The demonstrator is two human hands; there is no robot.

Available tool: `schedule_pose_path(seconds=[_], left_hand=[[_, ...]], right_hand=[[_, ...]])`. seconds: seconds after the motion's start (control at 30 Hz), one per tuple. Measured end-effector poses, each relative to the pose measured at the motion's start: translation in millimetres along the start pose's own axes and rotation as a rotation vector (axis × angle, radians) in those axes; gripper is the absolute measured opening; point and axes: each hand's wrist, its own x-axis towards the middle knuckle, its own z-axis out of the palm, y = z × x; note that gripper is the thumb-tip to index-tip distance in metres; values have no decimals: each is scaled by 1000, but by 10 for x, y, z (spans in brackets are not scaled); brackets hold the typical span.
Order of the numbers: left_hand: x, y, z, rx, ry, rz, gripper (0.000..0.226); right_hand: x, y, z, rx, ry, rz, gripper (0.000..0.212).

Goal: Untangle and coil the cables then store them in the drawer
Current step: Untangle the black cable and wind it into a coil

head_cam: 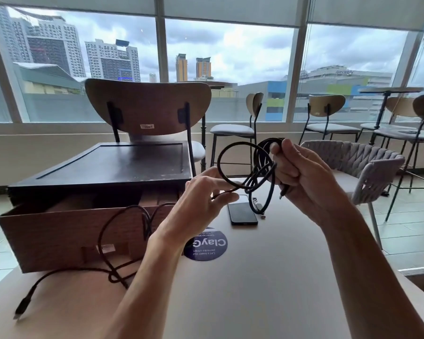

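The right hand (301,174) grips a half-coiled black round cable (262,165) above the beige table (255,277); the left hand (201,204) pinches one strand. Another tangled black cable (113,253) lies before the open brown wooden drawer (59,231).

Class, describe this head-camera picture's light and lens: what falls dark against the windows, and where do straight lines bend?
Head view: daylight through the windows backlights the near chair back and the held cable, which read dark; the wide-angle lens bows the window frames near the edges; a soft sheen lies on the table.
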Motion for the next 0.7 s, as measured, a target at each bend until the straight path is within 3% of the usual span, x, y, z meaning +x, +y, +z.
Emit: schedule_pose_path(seconds=[0.1,0.17,0.27,0.33,0.43,0.57,0.63,0.7], left_hand=[[16,29,34,-14,127,50,21],[26,52,42,-72,52,47,18],[30,137,13,-243,-148,-18,17],[35,173,-23,-359,-144,-18,22],[55,191,-96,-556,4,-24,25],[79,143,-177,-693,352,-191,35],[75,71,-215,-629,435,-281,36],[49,16,-227,-451,411,-346,31]], right_hand=[[20,40,30,37,85,-8,36],[45,96,36,1,133,-4,42],[92,201,62,-50,189,25,34],[111,247,89,-75,197,48,32],[106,262,93,-208,193,49,29],[100,259,42,-352,210,17,29],[110,257,-4,-410,225,-10,29],[111,274,-51,-608,246,-70,30]])
